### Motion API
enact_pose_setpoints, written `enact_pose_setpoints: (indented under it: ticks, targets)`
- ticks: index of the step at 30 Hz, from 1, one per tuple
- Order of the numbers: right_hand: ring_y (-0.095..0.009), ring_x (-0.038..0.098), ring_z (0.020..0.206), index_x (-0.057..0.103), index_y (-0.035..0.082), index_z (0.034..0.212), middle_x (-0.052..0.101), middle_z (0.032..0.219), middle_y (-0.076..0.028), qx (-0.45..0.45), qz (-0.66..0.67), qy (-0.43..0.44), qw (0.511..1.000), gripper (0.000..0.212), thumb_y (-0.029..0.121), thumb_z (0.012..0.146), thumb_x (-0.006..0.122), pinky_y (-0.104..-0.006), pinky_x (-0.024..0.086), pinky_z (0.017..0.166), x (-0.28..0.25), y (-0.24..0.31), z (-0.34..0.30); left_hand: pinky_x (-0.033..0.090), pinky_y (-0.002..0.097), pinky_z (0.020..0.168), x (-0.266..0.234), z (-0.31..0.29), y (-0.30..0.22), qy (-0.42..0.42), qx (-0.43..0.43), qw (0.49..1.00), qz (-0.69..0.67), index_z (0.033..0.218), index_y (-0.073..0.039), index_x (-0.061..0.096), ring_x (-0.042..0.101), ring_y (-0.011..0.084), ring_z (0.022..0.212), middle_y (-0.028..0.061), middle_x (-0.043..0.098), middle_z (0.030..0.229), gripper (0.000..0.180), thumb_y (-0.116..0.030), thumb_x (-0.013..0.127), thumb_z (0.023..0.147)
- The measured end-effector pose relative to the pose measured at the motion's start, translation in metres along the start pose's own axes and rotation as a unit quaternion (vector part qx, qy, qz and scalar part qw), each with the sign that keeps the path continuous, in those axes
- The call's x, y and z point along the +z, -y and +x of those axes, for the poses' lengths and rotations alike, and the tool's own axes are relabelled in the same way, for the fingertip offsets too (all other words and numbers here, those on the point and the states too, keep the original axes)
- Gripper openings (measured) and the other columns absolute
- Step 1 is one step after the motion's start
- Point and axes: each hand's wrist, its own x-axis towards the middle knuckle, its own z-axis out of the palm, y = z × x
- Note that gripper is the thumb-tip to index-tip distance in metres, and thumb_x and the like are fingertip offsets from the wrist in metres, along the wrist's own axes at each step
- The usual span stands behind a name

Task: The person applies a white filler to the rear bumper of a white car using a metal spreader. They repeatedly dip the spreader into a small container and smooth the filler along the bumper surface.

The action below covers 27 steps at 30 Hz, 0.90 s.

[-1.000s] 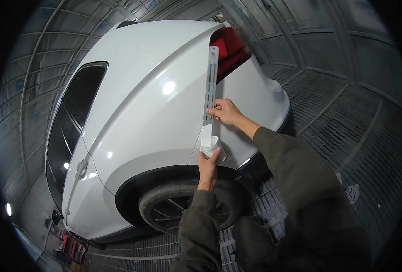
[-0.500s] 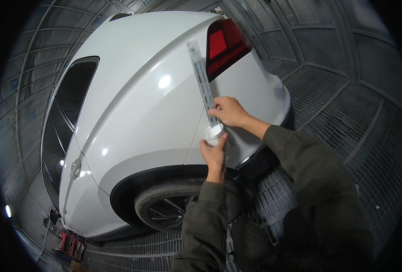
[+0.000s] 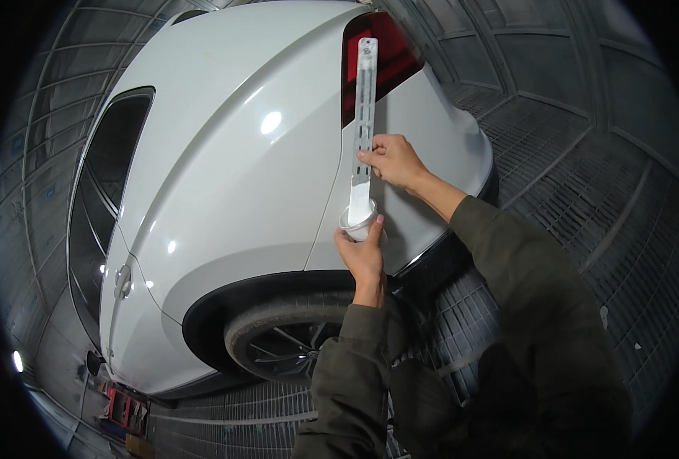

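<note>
My left hand (image 3: 364,262) is wrapped round a small white cup (image 3: 354,225), which it holds up beside the white car's rear side. Above it, my right hand (image 3: 394,161) pinches a long, flat, slotted paint stirring stick (image 3: 366,99) part-way along its length. The stick stands nearly upright, leaning slightly right at the top. Its lower part is coated in white, and its tip goes down into the cup's mouth. What lies deeper in the cup is hidden by the rim. The stick's upper end overlaps the red tail light (image 3: 389,65) in view.
The white car (image 3: 232,176) fills the middle and left. Below my left hand is its rear wheel (image 3: 286,340). Metal floor grating (image 3: 569,199) runs along the right and beneath. A red object (image 3: 127,409) sits at the far lower left. Panelled walls surround the car.
My right hand has moved up, lifting the stirring stick and swinging its top to the right, from a left lean to nearly upright. More of its white-coated end shows. The cup has barely moved.
</note>
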Motion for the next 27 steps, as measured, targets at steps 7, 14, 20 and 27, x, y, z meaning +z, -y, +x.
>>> enact_pose_setpoints:
  ticks: [7,14,20,27]
  targets:
    - [-0.006,0.051,0.053,0.064,0.002,0.085,0.058,0.064,0.002,0.039,0.107,0.019,0.993,0.022,0.018,0.099,0.071,-0.0235,0.038,0.047,-0.002,-0.007,0.0,0.049,0.0355,0.097,0.001,-0.01,-0.002,-0.009,-0.02,0.999,-0.037,0.132,0.009,0.042,0.059,0.0234,0.115,0.0189,0.059,0.125,0.074,-0.015,0.09,0.081]
    - [-0.006,0.053,0.053,0.06,0.006,0.079,0.059,0.064,0.001,0.043,0.129,0.001,0.991,0.028,0.023,0.099,0.072,-0.0228,0.039,0.047,0.005,-0.015,-0.002,0.05,0.0351,0.092,0.004,-0.012,-0.003,-0.01,-0.008,0.998,-0.062,0.13,0.004,0.047,0.061,0.0216,0.108,0.0151,0.062,0.12,0.065,-0.014,0.088,0.083]
    - [-0.005,0.05,0.053,0.055,0.009,0.074,0.057,0.06,0.002,0.034,0.11,0.002,0.993,0.034,0.025,0.099,0.072,-0.0221,0.039,0.051,0.004,-0.015,-0.002,0.05,0.0355,0.093,0.003,-0.015,-0.003,-0.006,-0.012,0.997,-0.078,0.131,0.003,0.048,0.061,0.0211,0.108,0.0138,0.062,0.12,0.063,-0.015,0.087,0.085]
    - [-0.004,0.046,0.053,0.053,0.009,0.07,0.053,0.058,0.004,0.007,0.075,-0.012,0.997,0.039,0.028,0.098,0.073,-0.0227,0.036,0.052,0.005,-0.012,-0.004,0.049,0.0357,0.093,0.004,-0.019,-0.009,-0.001,-0.025,0.995,-0.092,0.131,0.002,0.049,0.061,0.021,0.109,0.0134,0.062,0.121,0.061,-0.017,0.086,0.086]
